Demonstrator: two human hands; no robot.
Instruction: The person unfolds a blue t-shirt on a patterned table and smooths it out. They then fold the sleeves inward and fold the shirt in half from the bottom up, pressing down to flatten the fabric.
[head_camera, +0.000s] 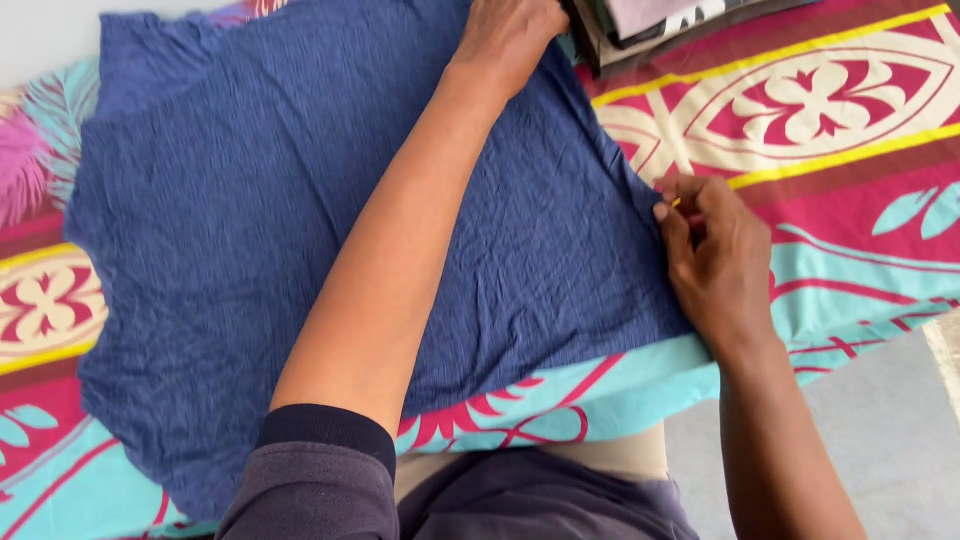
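a blue crinkled cloth (300, 230) lies spread flat over a patterned bedsheet (850, 150) in red, turquoise, cream and yellow, and it fills most of the view — its left part reaches almost to the sheet's edge, its lower edge runs down toward the person's lap. the left hand (508, 38) stretches far forward across the cloth and rests at its upper right corner, knuckles up and fingers curled over the cloth's edge; whether they actually pinch the fabric or only press on it i cannot tell, since the fingertips are hidden under the hand. the left forearm lies diagonally over the middle of the cloth, with a dark sleeve pushed up at the elbow. the right hand (715, 262) sits at the cloth's right edge, about halfway down, thumb and fingertips closed in a pinch on that edge, the rest of the hand resting on the bedsheet just beside it. just past the left hand, at the top of the view, is a stack of folded clothes (650, 25) in dark and pale tones, touching or nearly touching the cloth's corner. at the lower right a strip of plain grey floor (880, 440) shows beside the sheet — the person's grey garment fills the bottom middle
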